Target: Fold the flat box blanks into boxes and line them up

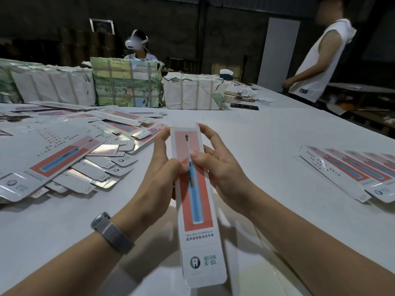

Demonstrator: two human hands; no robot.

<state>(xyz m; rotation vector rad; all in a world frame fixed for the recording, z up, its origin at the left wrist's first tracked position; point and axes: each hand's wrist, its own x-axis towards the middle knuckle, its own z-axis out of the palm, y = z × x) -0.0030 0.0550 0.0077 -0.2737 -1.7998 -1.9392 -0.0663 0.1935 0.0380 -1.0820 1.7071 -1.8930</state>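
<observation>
Toothbrush box blank [195, 197], long and narrow, is held above the white table [267, 133] at the centre of view, its far end toward 12 o'clock and its logo flap toward 6. The left hand [159, 171] pinches its left edge and the right hand [215, 167] pinches its right edge, thumbs on the printed face, likely squeezing the sides to pop the sleeve open. At 9 to 10 o'clock lies a loose heap of flat blanks [70, 146]. At 3 o'clock, a row of finished boxes [350, 169] lies side by side, the probable destination. Strapped paper bundles [128, 82] stand at 11 to 12 o'clock. Nothing blocks the way to the row.
</observation>
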